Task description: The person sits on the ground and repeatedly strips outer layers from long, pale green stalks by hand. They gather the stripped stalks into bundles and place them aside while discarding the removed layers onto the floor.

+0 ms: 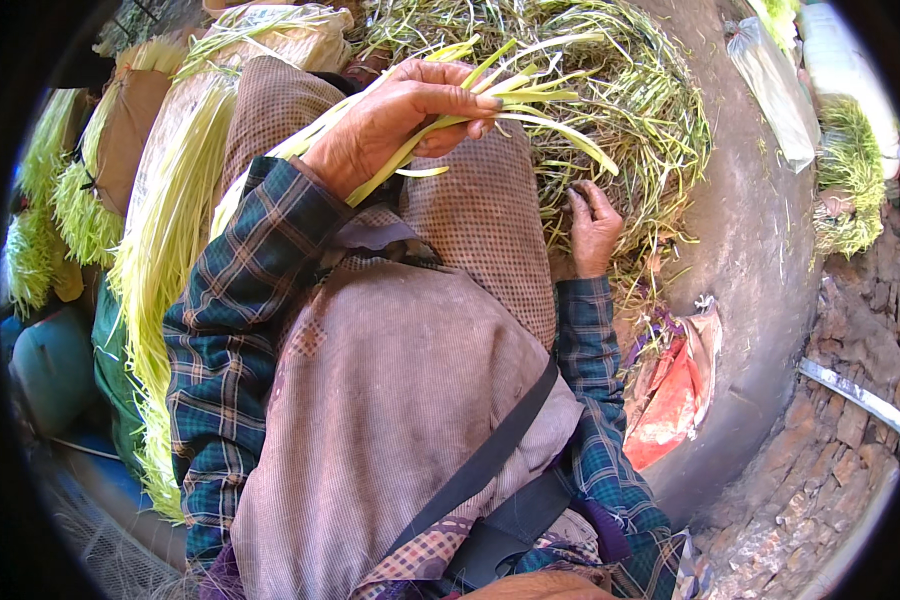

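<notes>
My left hand point(427, 112) is raised over my lap, closed around a small bunch of long pale yellow-green leafy stalks point(397, 161). Their tips fan out to the right past the thumb, and the rest trails left behind the wrist. Lower and to the right is my right hand point(594, 229), with bent fingers drawn together at the edge of a heap of loose green and brown stalks point(615, 112). Whether anything is pinched between those fingertips is unclear. A thick layer of long yellow-green stalks point(169, 217) hangs over a sack to the left of my knee.
Tied bundles of green stalks point(94, 180) stand at the far left, near a teal rounded container point(52, 367). A red and white sack point(667, 390) lies right of my right forearm. Farther right are a plastic-wrapped bundle point(776, 94), another green bundle point(847, 180) and rough stony ground point(817, 465).
</notes>
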Tool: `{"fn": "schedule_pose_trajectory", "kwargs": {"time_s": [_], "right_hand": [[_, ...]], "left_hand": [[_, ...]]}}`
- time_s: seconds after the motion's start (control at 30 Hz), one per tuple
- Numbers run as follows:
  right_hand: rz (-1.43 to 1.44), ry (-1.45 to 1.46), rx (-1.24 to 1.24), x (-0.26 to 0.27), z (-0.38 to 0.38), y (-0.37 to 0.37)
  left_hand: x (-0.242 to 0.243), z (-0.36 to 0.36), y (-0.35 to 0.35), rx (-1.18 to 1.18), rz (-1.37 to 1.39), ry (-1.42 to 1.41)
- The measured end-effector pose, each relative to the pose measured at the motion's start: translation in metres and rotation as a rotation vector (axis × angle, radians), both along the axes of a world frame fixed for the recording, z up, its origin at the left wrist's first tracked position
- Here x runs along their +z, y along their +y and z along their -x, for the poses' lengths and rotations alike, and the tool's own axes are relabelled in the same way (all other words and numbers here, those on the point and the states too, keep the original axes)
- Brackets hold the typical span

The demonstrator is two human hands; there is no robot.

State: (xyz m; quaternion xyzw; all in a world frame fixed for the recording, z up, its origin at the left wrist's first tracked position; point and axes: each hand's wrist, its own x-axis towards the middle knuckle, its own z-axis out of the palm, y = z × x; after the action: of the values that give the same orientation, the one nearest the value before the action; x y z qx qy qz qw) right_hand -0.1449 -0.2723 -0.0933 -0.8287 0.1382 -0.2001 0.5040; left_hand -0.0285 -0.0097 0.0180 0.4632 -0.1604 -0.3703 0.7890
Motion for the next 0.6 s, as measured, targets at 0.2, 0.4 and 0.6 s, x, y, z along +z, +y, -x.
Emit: {"fn": "schedule_pose_trajectory", "kwargs": {"time_s": [0.2, 0.4, 0.6], "right_hand": [[0.008, -0.121, 0.013, 0.023, -0.002, 0.003], [0.009, -0.209, 0.028, 0.056, -0.007, 0.021], [0.029, -0.375, 0.127, 0.092, -0.023, 0.048]], "left_hand": [[0.005, 0.007, -0.007, 0.007, -0.223, -0.168], [0.008, 0.013, -0.013, -0.014, -0.349, -0.264], [0.006, 0.017, -0.016, -0.015, -0.391, -0.307]]}}
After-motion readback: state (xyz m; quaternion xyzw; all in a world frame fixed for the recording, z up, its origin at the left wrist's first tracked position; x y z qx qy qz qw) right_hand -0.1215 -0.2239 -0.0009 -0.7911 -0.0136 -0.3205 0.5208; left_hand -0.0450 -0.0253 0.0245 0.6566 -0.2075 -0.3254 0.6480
